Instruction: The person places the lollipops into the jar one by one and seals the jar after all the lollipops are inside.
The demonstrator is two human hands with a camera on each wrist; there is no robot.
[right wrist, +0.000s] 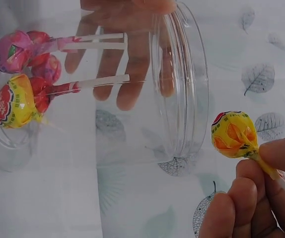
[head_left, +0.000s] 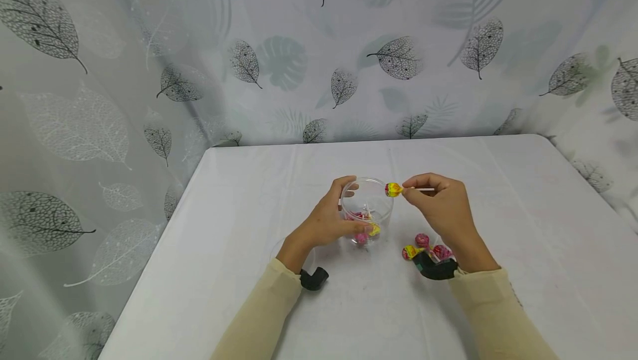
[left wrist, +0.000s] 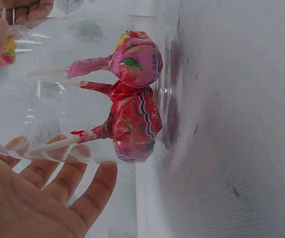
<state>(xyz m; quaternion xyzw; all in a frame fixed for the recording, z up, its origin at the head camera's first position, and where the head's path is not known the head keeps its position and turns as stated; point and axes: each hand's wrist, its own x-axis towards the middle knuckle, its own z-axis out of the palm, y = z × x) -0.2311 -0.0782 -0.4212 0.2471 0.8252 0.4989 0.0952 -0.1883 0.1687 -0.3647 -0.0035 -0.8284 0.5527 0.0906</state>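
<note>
A clear plastic jar (head_left: 367, 202) stands upright on the white table, its round mouth uncovered. My left hand (head_left: 326, 216) grips it round the side, thumb in front and fingers behind. Several wrapped lollipops (left wrist: 135, 116), pink, red and yellow, lie at the jar's bottom with their white sticks pointing up. Beside the rim, my right hand (head_left: 441, 205) pinches a yellow lollipop (right wrist: 234, 134) by its stick between thumb and fingers. The candy end of this lollipop points left toward the jar's mouth, and in the head view it overlaps the rim's right edge.
Several more lollipops (head_left: 422, 240) lie on the table under my right wrist, partly hidden by the black wrist camera (head_left: 435, 267). A clear round lid (head_left: 277, 247) lies beneath my left wrist. A leaf-patterned curtain (head_left: 319, 61) hangs behind the table (head_left: 369, 315).
</note>
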